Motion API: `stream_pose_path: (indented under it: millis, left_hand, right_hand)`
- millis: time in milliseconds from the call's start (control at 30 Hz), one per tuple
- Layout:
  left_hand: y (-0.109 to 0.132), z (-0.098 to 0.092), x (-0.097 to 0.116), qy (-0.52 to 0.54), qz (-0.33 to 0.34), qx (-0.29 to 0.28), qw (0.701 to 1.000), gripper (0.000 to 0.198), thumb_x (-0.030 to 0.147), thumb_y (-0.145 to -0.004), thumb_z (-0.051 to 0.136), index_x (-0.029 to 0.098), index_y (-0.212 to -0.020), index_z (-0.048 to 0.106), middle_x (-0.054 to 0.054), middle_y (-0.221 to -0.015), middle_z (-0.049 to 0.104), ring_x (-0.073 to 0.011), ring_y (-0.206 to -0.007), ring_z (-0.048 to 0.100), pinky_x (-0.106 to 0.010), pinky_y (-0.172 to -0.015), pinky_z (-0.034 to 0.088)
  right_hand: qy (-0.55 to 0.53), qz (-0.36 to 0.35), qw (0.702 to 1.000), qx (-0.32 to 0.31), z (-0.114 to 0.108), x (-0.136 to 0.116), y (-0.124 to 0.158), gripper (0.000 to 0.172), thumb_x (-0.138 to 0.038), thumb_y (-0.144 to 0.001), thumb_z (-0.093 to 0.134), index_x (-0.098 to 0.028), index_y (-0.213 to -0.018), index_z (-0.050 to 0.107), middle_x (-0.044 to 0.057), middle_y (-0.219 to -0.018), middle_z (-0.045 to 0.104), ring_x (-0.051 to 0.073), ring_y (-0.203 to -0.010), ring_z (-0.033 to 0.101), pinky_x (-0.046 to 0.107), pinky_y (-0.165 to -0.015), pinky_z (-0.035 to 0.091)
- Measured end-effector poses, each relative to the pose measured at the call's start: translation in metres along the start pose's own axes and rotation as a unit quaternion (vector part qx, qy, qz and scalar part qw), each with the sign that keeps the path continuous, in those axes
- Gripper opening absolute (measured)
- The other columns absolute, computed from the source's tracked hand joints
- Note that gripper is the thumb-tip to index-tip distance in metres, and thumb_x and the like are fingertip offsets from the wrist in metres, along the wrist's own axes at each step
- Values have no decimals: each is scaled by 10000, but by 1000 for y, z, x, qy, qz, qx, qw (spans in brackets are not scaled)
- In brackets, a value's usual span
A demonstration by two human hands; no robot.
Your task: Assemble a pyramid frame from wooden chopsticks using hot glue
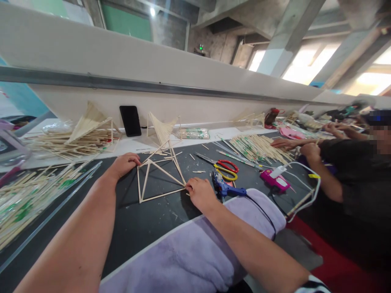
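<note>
A frame of thin wooden sticks (163,195) stands on the dark work mat (122,236), its sticks joined into triangles that rise to a point. My left hand (124,165) pinches the frame's left corner between thumb and fingers. At the right corner, my right hand (200,193) is closed on the frame where several sticks meet. A blue glue gun (227,188) lies just right of my right hand. Beyond it rest scissors (224,167) with red and yellow handles. Short cut stick pieces (198,171) are scattered on the mat behind the frame.
Bundled sticks (27,203) lie at left, more sticks (253,148) at right. A phone (130,121) leans on the wall beside finished stick models (165,128). A magenta power adapter (275,180) with cables sits at right. A purple cloth (180,256) covers the near edge. Another person (345,162) works at right.
</note>
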State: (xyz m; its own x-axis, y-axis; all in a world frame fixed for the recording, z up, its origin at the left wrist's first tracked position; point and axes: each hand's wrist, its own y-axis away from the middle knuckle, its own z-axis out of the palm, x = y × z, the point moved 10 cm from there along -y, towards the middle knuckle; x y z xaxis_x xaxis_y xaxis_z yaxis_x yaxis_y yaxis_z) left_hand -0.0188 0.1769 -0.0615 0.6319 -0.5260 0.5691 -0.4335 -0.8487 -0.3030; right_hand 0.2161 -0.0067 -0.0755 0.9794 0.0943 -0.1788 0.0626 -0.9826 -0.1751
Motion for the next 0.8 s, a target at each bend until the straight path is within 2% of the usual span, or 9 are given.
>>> stream_pose_path:
  millis: [333, 800]
  left_hand:
    - [4, 3, 2, -5, -5, -12, 1000, 257, 206, -576, 435, 180, -604, 689, -38, -892, 666, -195, -886, 594, -295, -897, 431]
    - [1, 3, -2, 10, -12, -12, 1000, 272, 135, -545, 420, 185, -560, 687, -20, -864, 683, -172, -821, 603, -292, -867, 447]
  right_hand:
    - [12, -17, 1000, 4, -1, -4, 2, 171, -203, -877, 433, -214, -823, 595, 23, -884, 654, 162, -857, 577, 285, -699, 280]
    - [59, -24, 998, -5, -4, -10, 5, 211, -204, -900, 392, -199, -849, 597, 66, -894, 654, 189, -848, 592, 323, -714, 278]
